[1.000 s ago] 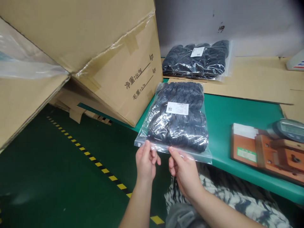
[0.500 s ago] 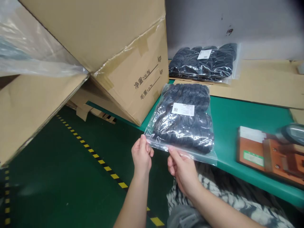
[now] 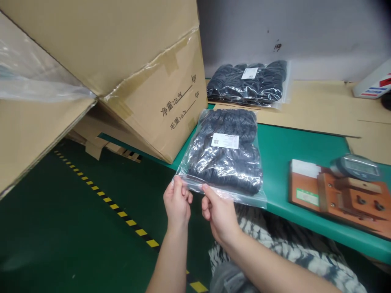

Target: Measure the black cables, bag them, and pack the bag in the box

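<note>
A clear zip bag packed with black rings lies near the front edge of the green table, a white label on its upper face. Its zip edge overhangs towards me. My left hand pinches the left corner of that edge between thumb and fingers. Close to the middle of the same edge, my right hand grips the plastic, thumb on top. The fingers under the bag are partly hidden. Behind it, a second clear bag of black rings rests on flat cardboard against the wall.
A large cardboard box with an open flap and plastic lining stands at the left. On the green table to the right sits an orange fixture with a dial gauge. A white bottle is at the far right.
The view has turned slightly right, so the scene sits further left and the white bottle shows. My right hand is slightly closer to the left one along the zip edge.
</note>
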`<state>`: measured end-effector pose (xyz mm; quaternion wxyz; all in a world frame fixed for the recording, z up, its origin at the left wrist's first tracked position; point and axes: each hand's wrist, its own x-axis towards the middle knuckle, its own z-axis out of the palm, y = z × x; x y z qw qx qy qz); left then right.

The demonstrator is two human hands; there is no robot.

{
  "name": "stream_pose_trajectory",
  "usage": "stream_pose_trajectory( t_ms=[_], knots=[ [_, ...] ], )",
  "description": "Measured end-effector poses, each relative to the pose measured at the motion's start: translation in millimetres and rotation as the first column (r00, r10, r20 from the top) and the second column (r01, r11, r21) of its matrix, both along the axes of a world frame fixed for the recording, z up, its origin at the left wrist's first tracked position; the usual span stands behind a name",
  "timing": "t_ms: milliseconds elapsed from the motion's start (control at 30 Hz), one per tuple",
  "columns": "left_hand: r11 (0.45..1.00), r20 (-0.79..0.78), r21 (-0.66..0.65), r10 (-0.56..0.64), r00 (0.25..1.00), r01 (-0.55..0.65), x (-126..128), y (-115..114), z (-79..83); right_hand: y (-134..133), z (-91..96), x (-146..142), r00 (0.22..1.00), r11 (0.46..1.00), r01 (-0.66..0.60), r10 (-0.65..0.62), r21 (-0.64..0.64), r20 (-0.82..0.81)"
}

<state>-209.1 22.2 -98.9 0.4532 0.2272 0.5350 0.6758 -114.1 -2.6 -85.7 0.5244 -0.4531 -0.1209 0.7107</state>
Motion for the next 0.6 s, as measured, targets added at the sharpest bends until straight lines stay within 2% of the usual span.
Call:
stream_pose_trajectory(
  t_ms=[300,467,600],
  knots=[
    [1.000,-0.004,-0.019,-0.019,1.000,0.019,-4,0,-1.6,-26,4.9,76,0.986,0.983,0.158,-0.151,-0.094,0.076],
    [0.999,0.011,-0.030,-0.025,1.000,0.025,-8,4,-1.4,-38,4.5,114,0.963,0.963,0.249,-0.235,-0.101,0.133],
    [0.999,0.052,-0.027,-0.029,0.998,0.030,-4,6,-1.2,-40,7.0,126,0.977,0.985,0.137,-0.116,-0.106,0.181]
  ],
)
